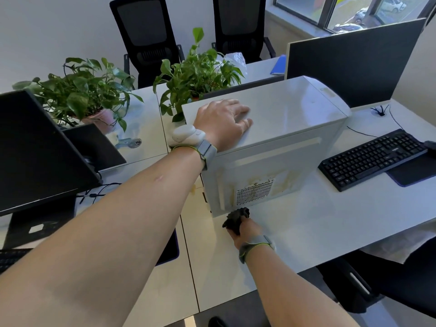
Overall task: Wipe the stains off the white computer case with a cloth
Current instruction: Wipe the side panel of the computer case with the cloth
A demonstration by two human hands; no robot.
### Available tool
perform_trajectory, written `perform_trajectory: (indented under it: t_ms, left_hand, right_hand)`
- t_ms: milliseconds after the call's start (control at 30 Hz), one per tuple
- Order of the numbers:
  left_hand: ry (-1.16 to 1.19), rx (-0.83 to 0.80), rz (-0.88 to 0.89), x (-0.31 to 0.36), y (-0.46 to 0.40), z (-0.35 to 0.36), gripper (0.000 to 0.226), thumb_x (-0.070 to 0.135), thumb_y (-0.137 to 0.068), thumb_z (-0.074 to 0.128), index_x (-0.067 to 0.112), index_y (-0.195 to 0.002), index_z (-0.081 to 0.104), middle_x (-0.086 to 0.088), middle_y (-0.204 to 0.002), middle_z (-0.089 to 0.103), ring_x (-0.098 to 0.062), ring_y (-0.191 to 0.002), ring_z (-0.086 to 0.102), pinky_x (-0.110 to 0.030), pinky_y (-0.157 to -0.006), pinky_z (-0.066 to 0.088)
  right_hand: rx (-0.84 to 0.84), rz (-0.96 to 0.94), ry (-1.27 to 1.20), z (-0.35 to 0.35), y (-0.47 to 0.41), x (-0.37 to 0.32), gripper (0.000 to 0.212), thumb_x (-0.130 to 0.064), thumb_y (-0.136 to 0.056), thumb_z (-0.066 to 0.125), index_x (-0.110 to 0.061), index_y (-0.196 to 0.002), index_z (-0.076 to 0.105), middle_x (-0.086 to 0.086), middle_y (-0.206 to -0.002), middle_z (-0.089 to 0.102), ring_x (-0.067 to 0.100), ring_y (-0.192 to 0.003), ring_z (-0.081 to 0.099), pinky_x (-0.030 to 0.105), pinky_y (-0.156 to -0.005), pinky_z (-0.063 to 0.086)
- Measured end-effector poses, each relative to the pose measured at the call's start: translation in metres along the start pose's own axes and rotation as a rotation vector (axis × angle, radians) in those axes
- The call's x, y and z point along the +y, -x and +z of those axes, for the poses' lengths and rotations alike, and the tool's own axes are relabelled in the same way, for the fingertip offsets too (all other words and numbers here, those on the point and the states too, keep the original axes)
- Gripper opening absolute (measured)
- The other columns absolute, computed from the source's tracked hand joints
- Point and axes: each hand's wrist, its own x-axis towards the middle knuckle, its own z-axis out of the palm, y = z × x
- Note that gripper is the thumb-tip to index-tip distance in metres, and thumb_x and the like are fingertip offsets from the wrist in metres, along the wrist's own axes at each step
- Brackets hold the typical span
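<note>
The white computer case (283, 114) stands on the white desk (318, 220) in the middle of the view. Its near side panel carries yellowish stains (280, 182) around a perforated vent. My left hand (224, 121) rests flat on the case's top, fingers spread. My right hand (245, 228) grips a bunched dark cloth (236, 218) at the case's lower near corner, right by the bottom edge of the stained panel.
A black keyboard (375, 159) lies right of the case, with a dark monitor (349, 60) behind it. Another monitor (35, 147) stands at left. Two potted plants (195, 74) sit behind the case. Black chairs stand at the back.
</note>
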Motion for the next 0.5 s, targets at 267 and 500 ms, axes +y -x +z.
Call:
perform_trajectory:
  t_ms: [267, 500]
  left_hand:
    - [-0.003, 0.009, 0.004, -0.001, 0.001, 0.0, 0.046, 0.06, -0.099, 0.046, 0.043, -0.141, 0.056, 0.017, -0.156, 0.043, -0.017, -0.142, 0.037, -0.039, -0.117, 0.021]
    - [-0.01, -0.012, 0.01, -0.004, -0.001, 0.002, 0.048, 0.062, -0.099, 0.043, 0.044, -0.142, 0.054, 0.015, -0.157, 0.041, -0.019, -0.144, 0.036, -0.042, -0.118, 0.021]
  right_hand:
    - [0.19, -0.293, 0.872, 0.03, -0.019, 0.013, 0.052, -0.051, -0.096, 0.063, -0.017, -0.134, 0.06, 0.006, -0.133, 0.064, 0.027, -0.124, 0.06, 0.035, -0.107, 0.048]
    - [0.08, -0.236, 0.834, 0.041, -0.014, -0.002, 0.076, -0.042, -0.09, 0.069, -0.022, -0.157, 0.037, -0.002, -0.145, 0.055, 0.02, -0.121, 0.059, 0.03, -0.103, 0.052]
